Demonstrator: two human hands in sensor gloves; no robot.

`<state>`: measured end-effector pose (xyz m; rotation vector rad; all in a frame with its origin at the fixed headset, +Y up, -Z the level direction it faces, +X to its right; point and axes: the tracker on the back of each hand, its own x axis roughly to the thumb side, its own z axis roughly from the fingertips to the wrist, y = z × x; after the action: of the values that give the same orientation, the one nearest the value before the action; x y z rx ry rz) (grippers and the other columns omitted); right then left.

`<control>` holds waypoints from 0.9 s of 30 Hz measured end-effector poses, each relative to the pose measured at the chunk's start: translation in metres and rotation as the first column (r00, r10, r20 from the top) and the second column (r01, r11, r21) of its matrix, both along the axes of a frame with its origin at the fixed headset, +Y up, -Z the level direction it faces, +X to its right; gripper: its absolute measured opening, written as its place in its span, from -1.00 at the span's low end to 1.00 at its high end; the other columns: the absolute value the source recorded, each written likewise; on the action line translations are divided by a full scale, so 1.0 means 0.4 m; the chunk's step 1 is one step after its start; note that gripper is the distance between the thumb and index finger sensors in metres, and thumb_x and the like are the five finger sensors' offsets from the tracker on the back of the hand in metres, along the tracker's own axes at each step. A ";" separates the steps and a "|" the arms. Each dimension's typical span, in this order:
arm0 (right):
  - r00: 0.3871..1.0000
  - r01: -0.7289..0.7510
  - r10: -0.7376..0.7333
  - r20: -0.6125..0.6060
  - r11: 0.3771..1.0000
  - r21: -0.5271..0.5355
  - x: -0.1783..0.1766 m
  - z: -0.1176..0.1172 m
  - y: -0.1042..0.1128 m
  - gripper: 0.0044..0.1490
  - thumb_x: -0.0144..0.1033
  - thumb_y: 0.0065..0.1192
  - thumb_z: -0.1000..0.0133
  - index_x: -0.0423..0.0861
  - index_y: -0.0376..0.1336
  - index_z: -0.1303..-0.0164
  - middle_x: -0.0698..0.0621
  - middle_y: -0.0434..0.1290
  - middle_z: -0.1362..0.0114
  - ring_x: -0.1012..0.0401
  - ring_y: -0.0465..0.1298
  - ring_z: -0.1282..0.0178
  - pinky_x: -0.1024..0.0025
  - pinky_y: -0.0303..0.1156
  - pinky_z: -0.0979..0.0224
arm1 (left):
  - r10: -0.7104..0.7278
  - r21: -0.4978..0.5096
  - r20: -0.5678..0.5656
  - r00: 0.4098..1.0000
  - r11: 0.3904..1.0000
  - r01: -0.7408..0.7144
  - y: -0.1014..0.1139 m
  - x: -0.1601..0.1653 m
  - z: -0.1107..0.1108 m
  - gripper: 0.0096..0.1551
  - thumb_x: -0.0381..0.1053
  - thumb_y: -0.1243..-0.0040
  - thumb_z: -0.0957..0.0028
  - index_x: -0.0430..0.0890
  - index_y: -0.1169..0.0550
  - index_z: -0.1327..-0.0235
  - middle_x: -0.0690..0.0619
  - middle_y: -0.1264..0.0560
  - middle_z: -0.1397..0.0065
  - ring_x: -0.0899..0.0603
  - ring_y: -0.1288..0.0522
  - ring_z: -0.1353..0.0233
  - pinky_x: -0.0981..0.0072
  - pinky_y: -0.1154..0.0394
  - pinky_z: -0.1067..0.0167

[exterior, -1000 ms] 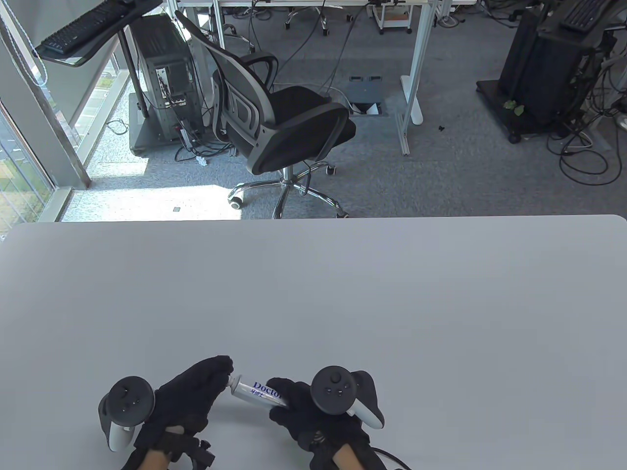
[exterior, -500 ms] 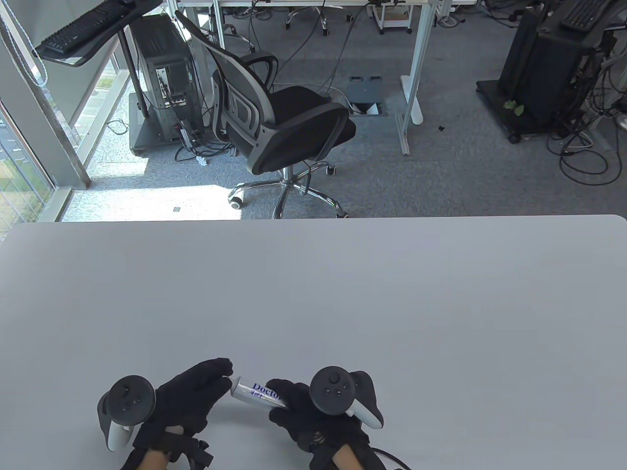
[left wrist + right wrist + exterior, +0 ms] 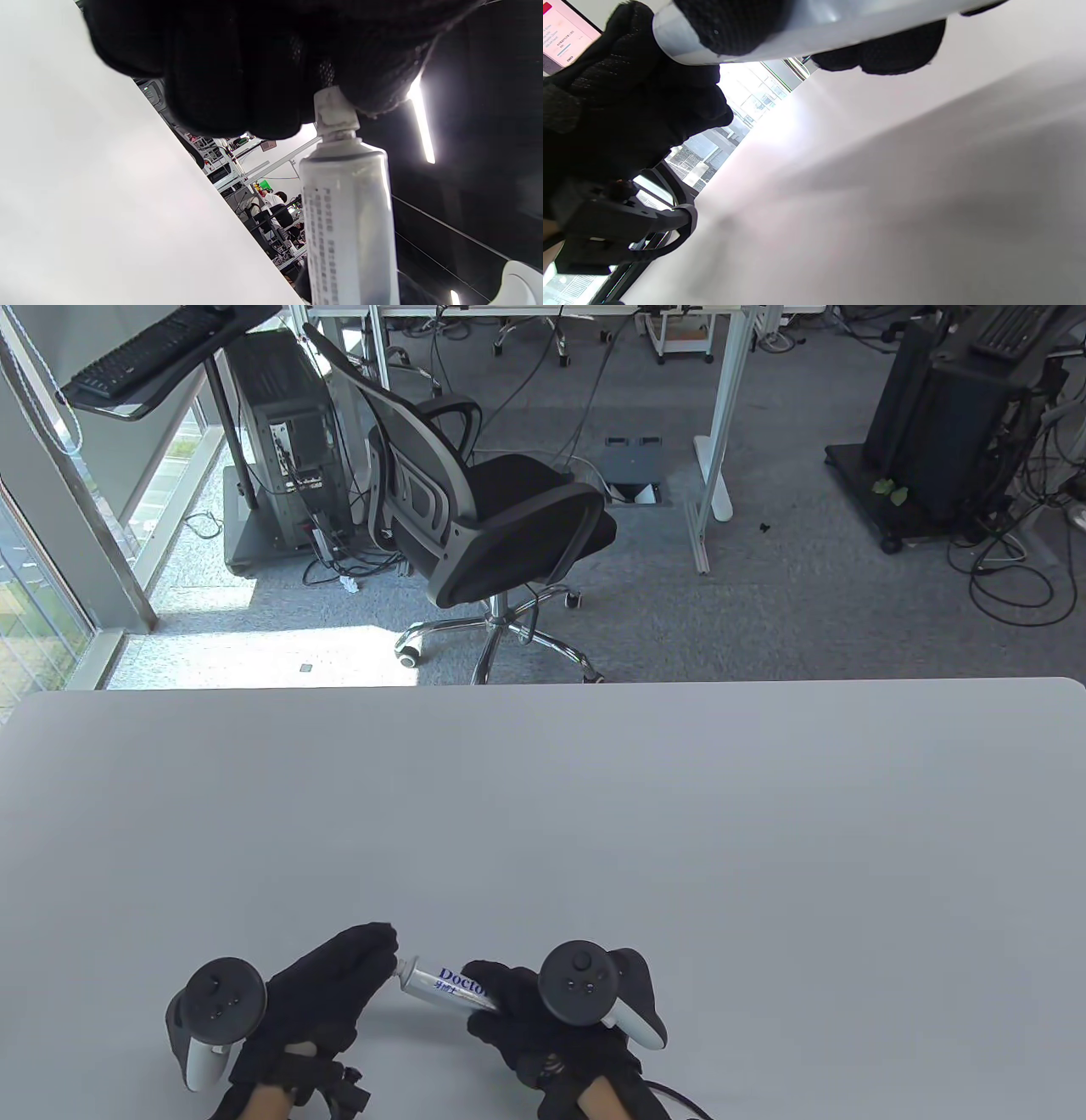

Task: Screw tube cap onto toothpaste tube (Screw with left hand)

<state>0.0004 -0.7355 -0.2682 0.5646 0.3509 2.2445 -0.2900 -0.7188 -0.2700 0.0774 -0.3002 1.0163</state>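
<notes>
Tube (image 3: 445,986) held off the table (image 3: 543,814) in right hand (image 3: 543,1027), nozzle toward left hand (image 3: 327,993), whose fingers (image 3: 237,84) pinch the cap (image 3: 335,112) on it. Advice: turn cap square to the tube, right grip firm.

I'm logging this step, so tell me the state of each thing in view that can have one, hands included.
toothpaste tube: lifted off the table, held level, nozzle end toward the left hand.
tube cap: at the tube's neck, mostly hidden under the left fingers; how far it is screwed on cannot be told.
left hand: fingertips grip the cap.
right hand: grips the tube's body.
</notes>
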 end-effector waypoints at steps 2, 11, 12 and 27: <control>1.000 -0.015 0.015 0.001 1.000 0.004 0.000 0.001 0.000 -0.38 -0.30 0.22 -0.24 0.01 0.12 -0.53 -0.30 0.24 -0.48 -0.34 0.28 -0.41 -0.48 0.10 -0.40 | -0.012 0.013 0.031 0.999 1.000 0.012 0.003 0.006 0.000 -0.51 0.06 -0.27 -0.16 -0.01 -0.58 -0.34 -0.04 -0.64 -0.17 -0.14 -0.65 -0.08 -0.21 -0.43 -0.28; 1.000 0.016 -0.016 0.007 1.000 0.001 0.006 0.002 0.007 -0.38 -0.30 0.22 -0.24 0.01 0.12 -0.53 -0.30 0.24 -0.49 -0.33 0.27 -0.41 -0.48 0.10 -0.40 | -0.006 -0.006 0.018 1.000 1.000 0.006 -0.011 -0.002 -0.004 -0.41 0.25 -0.18 -0.20 -0.02 -0.57 -0.38 -0.04 -0.63 -0.23 -0.16 -0.64 -0.12 -0.22 -0.41 -0.29; 1.000 0.007 -0.007 0.007 1.000 0.006 0.004 0.003 0.008 -0.38 -0.30 0.22 -0.24 0.00 0.12 -0.53 -0.30 0.24 -0.48 -0.34 0.27 -0.41 -0.48 0.10 -0.40 | -0.017 -0.008 0.029 0.999 1.000 0.017 -0.011 0.000 -0.004 -0.44 0.24 -0.18 -0.20 -0.02 -0.58 -0.35 -0.04 -0.64 -0.20 -0.15 -0.64 -0.10 -0.21 -0.42 -0.28; 1.000 -0.017 0.017 0.008 1.000 0.012 0.006 -0.001 0.005 -0.38 -0.30 0.22 -0.24 0.01 0.12 -0.53 -0.29 0.24 -0.49 -0.33 0.27 -0.41 -0.48 0.10 -0.40 | -0.058 -0.009 0.009 0.998 0.998 0.058 -0.014 -0.003 -0.003 -0.39 0.29 -0.16 -0.20 -0.03 -0.57 -0.37 -0.05 -0.63 -0.22 -0.17 -0.64 -0.12 -0.22 -0.42 -0.28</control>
<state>0.0028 -0.7334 -0.2685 0.5612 0.3391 2.2663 -0.2911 -0.7246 -0.2713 0.0553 -0.3044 0.9608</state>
